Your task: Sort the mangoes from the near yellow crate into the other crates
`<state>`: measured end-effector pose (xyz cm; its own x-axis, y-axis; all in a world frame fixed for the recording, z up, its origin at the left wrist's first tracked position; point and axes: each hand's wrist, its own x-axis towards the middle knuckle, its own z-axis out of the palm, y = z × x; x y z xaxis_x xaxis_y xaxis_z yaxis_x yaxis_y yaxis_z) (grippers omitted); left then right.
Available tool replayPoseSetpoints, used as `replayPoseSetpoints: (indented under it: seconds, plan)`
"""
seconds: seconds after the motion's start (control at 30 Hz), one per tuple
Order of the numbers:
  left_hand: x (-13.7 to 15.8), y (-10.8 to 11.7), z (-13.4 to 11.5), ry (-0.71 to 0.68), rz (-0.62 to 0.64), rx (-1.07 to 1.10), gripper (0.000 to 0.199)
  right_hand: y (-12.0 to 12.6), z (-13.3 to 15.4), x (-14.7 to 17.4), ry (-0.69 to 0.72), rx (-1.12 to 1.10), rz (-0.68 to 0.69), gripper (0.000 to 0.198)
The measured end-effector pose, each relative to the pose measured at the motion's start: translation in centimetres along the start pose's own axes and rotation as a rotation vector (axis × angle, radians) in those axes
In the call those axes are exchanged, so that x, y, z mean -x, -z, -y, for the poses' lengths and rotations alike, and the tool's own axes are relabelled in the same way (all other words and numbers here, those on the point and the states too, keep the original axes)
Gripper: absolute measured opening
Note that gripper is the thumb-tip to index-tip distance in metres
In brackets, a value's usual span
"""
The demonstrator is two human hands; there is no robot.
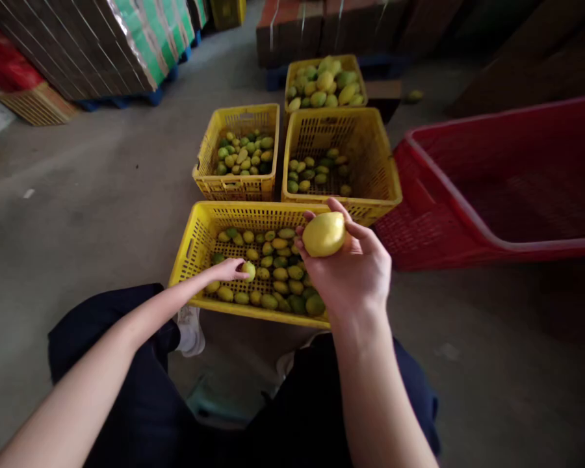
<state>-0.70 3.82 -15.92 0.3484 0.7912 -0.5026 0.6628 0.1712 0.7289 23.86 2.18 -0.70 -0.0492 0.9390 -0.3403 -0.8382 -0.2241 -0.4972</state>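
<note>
Navy trousers, white shoes

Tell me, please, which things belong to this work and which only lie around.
Apparently in use:
left hand with greenish lemon
right hand with yellow lemon
near crate
rear crates

Probably just around:
red basket
boxes

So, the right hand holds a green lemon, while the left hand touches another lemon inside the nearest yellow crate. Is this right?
Not quite: the lemon in the right hand is yellow, as the head view shows. The left hand does touch another lemon inside the nearest yellow crate.
</note>
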Motion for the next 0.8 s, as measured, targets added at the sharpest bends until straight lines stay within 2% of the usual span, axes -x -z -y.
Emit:
replayPoseSetpoints:
  seconds: [0.1, 0.2, 0.27, 0.33, 0.43, 0.6, 0.7, 0.8]
  plan:
    - [1.5, 3.6, -3.8, -0.1, -0.004, 0.437, 0.059, -0.5, -0.9, -0.3, 0.023, -0.005, 0.062, 0.023]
    - [6.0, 6.3, -7.0, -0.292, 0.059, 0.777, 0.061, -1.5, -2.6, -0.4, 0.003, -0.009, 0.125, 0.02]
    - [8.6, 6.8, -8.1, -0.408, 0.042, 0.921, 0.06, -2.2, -3.9, -0.4, -0.008, 0.018, 0.188, 0.021]
    - [9.9, 6.4, -8.5, -0.475, -0.007, 1.04, 0.059, -2.7, -5.1, -0.2, -0.009, 0.066, 0.247, 0.022]
    - [9.8, 5.4, -8.8, -0.487, -0.1, 1.087, 0.062, -2.8, -6.3, 0.4, 0.094, 0.205, 0.27, 0.029]
    - [9.1, 5.0, -9.9, -0.558, -0.353, 0.928, 0.065, -2.2, -6.6, 1.4, 0.525, 0.597, 0.156, 0.057]
    - [9.3, 4.9, -10.0, -0.644, -0.369, 0.861, 0.061, -1.6, -7.0, 2.1, 0.69, 0.704, 0.115, 0.056]
    - [9.7, 4.5, -9.6, -0.692, -0.367, 0.839, 0.061, -1.2, -7.8, 2.4, 0.715, 0.774, 0.15, 0.054]
